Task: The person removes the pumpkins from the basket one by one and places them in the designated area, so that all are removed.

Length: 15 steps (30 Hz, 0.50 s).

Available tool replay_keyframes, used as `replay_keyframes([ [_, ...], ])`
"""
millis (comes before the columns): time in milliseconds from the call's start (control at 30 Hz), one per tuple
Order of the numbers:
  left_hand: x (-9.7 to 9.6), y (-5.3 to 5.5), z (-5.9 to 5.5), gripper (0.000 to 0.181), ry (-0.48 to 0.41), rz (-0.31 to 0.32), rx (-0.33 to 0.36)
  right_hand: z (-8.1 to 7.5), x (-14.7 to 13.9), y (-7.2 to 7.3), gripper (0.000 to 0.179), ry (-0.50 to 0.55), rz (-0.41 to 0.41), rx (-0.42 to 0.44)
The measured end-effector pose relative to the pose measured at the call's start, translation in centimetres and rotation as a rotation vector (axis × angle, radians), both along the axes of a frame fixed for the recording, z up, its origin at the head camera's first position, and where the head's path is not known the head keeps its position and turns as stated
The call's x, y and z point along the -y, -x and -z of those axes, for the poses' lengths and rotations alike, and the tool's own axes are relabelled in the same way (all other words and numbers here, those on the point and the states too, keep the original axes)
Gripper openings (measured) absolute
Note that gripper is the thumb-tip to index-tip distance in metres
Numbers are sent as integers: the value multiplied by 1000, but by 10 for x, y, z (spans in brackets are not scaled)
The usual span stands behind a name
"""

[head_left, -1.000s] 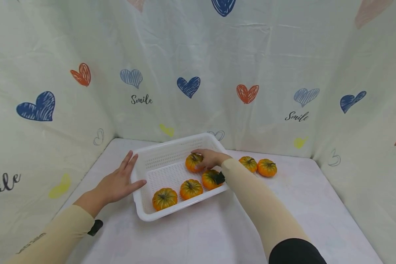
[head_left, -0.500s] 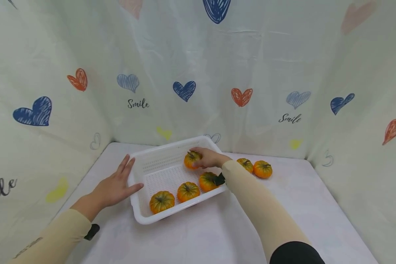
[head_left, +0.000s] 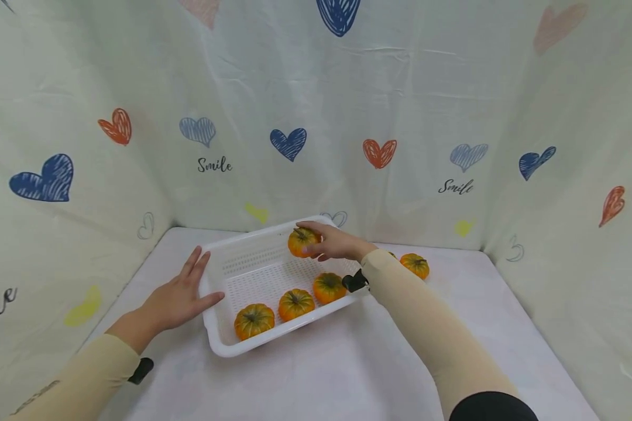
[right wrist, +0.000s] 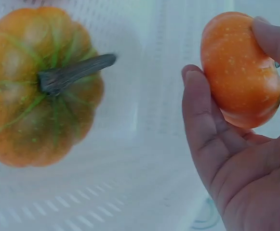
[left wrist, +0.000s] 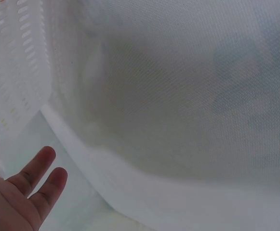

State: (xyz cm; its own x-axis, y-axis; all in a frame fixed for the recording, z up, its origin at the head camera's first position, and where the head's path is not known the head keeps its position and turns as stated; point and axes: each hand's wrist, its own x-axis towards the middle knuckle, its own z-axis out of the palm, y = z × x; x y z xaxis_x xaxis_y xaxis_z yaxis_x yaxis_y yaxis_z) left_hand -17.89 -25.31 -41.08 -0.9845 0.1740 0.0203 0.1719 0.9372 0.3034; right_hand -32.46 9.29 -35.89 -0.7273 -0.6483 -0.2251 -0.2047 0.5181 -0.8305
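Observation:
My right hand holds a small orange-green pumpkin over the back part of a white plastic basket. In the right wrist view, thumb and fingers grip the held pumpkin by its sides, its smooth orange face toward the camera. Along the basket's front wall sit three more pumpkins: a left one, a middle one and a right one. My left hand lies at the basket's left rim, fingers spread and thumb reaching over the edge.
On the white table, right of the basket, lies another pumpkin; one beside it is mostly hidden behind my right sleeve. A white curtain printed with hearts surrounds the table's back and sides.
My right hand has lifted the pumpkin up from near the basket's floor toward its back rim. The left hand stays at the left rim. The head view has shifted slightly.

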Motion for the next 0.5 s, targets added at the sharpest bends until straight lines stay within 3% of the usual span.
replay_keyframes([
  [500,1,1,2,101,-3,6,-3,-42,-35,-15,73,32,3,-56],
])
